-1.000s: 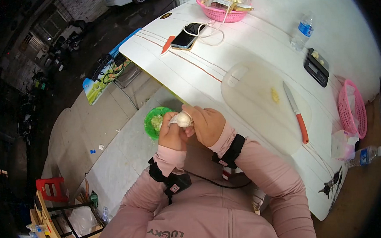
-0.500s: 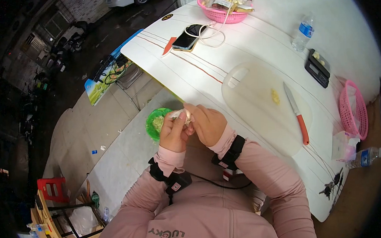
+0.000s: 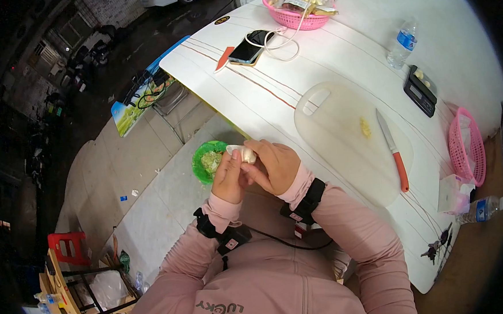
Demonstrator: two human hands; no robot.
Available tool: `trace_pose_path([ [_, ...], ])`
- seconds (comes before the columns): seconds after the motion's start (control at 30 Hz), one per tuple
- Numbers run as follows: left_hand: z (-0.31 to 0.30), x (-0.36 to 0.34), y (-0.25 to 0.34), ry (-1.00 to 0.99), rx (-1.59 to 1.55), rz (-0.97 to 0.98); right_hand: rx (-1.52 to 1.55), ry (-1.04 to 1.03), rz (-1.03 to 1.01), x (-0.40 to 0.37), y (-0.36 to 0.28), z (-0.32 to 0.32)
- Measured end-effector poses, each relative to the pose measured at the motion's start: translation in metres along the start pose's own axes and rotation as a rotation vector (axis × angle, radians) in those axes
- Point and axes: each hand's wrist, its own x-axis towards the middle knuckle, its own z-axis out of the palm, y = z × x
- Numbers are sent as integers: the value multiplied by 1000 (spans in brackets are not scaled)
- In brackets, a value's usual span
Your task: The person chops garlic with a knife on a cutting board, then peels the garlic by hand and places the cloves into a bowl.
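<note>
A small white garlic bulb with papery skin is held between my two hands, in front of my body and beside the table edge. My left hand pinches it from the left with thumb and fingers. On the other side, my right hand has its fingers and thumb closed around it. Just left of and below the hands is a green bowl with pale scraps inside, partly covered by my left hand.
A white cutting board lies on the table with chopped yellowish bits and an orange-handled knife. Around it are a phone, a pink basket, a black scale and a water bottle.
The fingers of both hands have shifted around the garlic, and more of its white surface shows. My right thumb now lies extended along its lower side.
</note>
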Motion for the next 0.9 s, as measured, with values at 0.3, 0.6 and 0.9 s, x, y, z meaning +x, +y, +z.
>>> trace_pose_path([
  [0.3, -2, -1, 10, -8, 155, -72, -26, 23, -69, 4, 0, -4],
  [0.6, -3, 0, 13, -36, 185, -105, 214, -26, -42, 5, 7, -5],
  [0.9, -8, 4, 8, -78, 181, -107, 120, -12, -79, 0, 8, -2],
])
